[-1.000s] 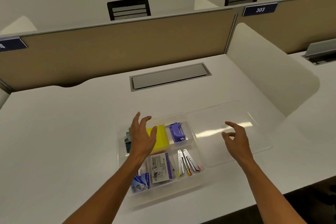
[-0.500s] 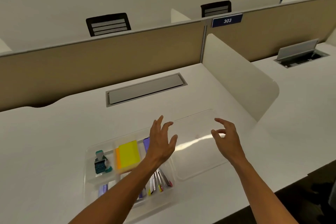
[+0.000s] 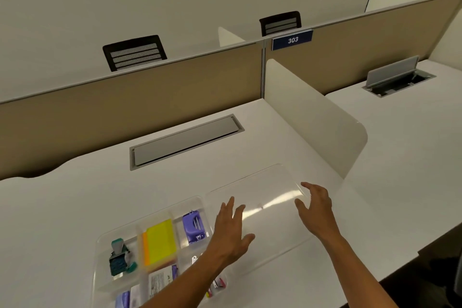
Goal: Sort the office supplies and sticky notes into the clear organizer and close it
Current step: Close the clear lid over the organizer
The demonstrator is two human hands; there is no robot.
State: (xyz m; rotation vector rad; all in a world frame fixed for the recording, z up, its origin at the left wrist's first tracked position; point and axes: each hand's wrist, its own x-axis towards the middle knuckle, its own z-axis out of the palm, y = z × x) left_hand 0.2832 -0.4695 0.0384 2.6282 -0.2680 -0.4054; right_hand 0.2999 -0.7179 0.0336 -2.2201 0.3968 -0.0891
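Note:
The clear organizer (image 3: 105,237) lies open on the white desk, its flat clear lid (image 3: 265,190) spread out to the right. Its compartments hold a green stamp (image 3: 120,257), yellow and orange sticky notes (image 3: 160,240), a purple stapler (image 3: 193,226), a printed packet (image 3: 160,280) and small clips partly hidden by my forearm. My left hand (image 3: 231,232) hovers with spread fingers over the lid's left part, beside the tray. My right hand (image 3: 316,210) is over the lid's right edge, fingers relaxed, holding nothing.
A grey cable hatch (image 3: 185,142) is set in the desk behind the organizer. A white side divider (image 3: 312,117) stands to the right, a beige partition (image 3: 150,87) at the back. The neighbouring desk has a raised hatch (image 3: 397,77).
My left hand moved right from above the sticky notes to the lid's left part. My right hand shifted toward the lid's right edge. The camera view swung to the right.

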